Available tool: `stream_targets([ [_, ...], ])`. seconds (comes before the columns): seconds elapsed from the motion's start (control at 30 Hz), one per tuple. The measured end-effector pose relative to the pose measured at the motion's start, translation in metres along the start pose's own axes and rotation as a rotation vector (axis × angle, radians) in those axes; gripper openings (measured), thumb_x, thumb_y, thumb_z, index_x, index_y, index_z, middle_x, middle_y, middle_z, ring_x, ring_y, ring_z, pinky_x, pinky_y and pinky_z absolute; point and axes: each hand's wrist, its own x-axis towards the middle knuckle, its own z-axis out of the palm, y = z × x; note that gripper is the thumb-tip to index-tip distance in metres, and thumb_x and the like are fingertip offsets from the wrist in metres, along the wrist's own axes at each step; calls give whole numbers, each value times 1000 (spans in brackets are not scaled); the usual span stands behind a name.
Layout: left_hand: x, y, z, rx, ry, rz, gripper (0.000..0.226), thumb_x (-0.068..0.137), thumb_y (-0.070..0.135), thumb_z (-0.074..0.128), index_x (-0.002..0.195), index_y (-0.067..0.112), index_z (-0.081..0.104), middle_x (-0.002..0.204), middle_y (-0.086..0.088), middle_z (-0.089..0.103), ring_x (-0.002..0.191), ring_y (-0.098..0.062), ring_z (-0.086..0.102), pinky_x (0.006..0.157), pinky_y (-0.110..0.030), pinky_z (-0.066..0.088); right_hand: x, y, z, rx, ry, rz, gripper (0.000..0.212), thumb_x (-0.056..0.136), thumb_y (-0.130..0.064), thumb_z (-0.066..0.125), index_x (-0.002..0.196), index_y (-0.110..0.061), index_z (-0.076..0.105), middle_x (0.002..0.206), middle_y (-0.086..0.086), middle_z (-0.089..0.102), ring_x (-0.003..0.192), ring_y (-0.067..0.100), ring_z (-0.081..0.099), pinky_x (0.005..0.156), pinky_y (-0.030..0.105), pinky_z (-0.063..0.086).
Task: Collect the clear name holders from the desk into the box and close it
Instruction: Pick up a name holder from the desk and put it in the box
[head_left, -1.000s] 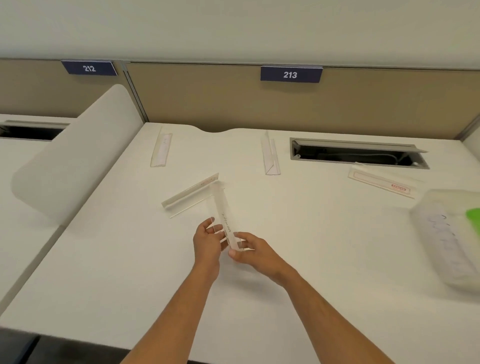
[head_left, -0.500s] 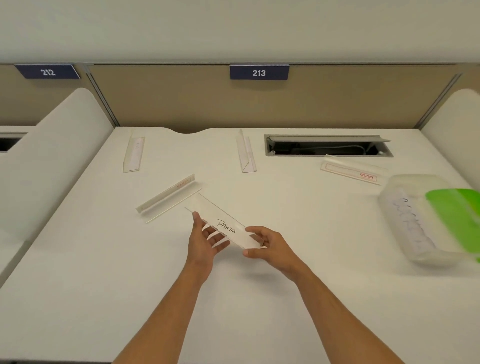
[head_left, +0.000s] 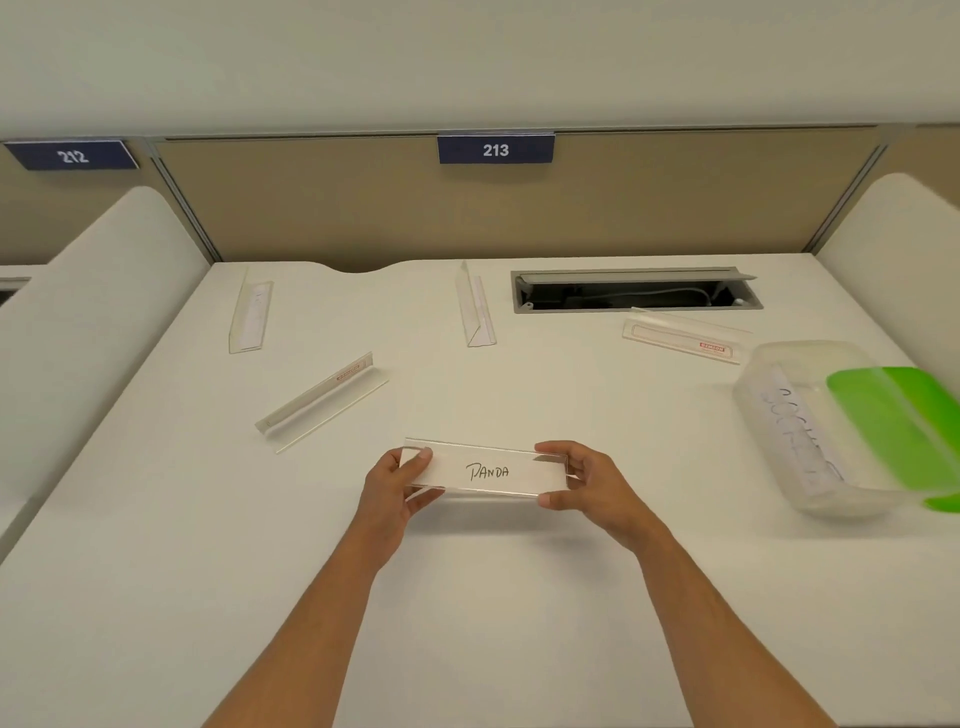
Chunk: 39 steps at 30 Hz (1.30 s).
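PANDA name holder (head_left: 485, 472) now turned level and square-on, off the desk (head_left: 156, 597) — tilted half a second ago. Pinched at its ends by left hand (head_left: 397, 486) and right hand (head_left: 584, 480), fingers curled round. Likely next: over to the box (head_left: 800, 415), right of the right hand — four holders still lying beyond the hands.

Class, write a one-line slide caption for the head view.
Both hands, left and right, hold the clear "PANDA" name holder over the desk; four more lie beyond.
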Motion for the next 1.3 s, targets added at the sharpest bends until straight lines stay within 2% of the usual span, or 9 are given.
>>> stream_targets([
  [0.17,-2,-7,-2,187,-72,-4,17,82,18,75,97,11,71,101,-6,68,93,-20,68,75,-32,56,-5,2,-19,-56,22,8,64,63,9,83,116,-23,66,115,0,69,111,19,62,102,30,47],
  [0.27,-3,-12,0,259,-71,15,18,79,19,79,95,12,73,96,-5,65,90,-21,65,82,-36,50,-7,4,-25,-68,16,16,64,63,11,81,115,-22,66,113,-3,69,110,19,62,102,30,47],
  [0.37,-3,-15,4,306,-69,58,13,79,21,79,90,17,74,89,-1,62,89,-18,62,84,-33,45,-9,6,-29,-65,13,15,63,65,11,80,116,-22,65,116,-2,68,111,18,62,99,27,47],
  [0.6,-1,-19,16,284,-52,137,9,81,20,77,89,18,74,98,-5,61,92,-19,55,87,-33,41,-14,9,-34,14,-33,14,55,75,-3,78,123,-22,59,120,-1,63,106,8,63,86,20,49],
  [0.77,1,-22,20,269,-35,155,6,82,19,76,89,18,74,97,1,67,93,-18,57,86,-32,42,-11,12,-36,0,38,-3,25,90,-11,68,115,-16,65,111,2,68,97,11,62,87,23,48],
  [0.87,2,-25,22,275,-38,153,6,84,19,75,89,19,74,99,0,69,93,-18,58,86,-31,42,-11,13,-38,-30,86,-6,15,94,-13,63,107,-16,68,97,-1,68,84,9,58,77,18,45],
  [1.03,3,-29,30,288,-38,163,7,84,23,74,91,21,74,106,2,72,96,-13,62,84,-27,45,-12,14,-43,-38,130,-10,13,94,-10,62,104,-14,69,95,1,69,83,10,59,73,16,45],
  [1.17,4,-32,40,299,-15,185,7,85,27,73,92,24,74,108,4,72,94,-8,63,82,-24,45,-13,15,-47,-40,157,-16,13,94,-9,61,104,-13,69,101,6,69,86,14,58,79,25,43],
  [1.3,7,-36,49,351,-44,221,8,89,24,71,96,21,73,104,10,71,92,-4,60,83,-19,44,-17,18,-55,-45,189,-16,12,95,-10,60,102,-14,69,101,4,69,86,14,56,79,26,42],
])
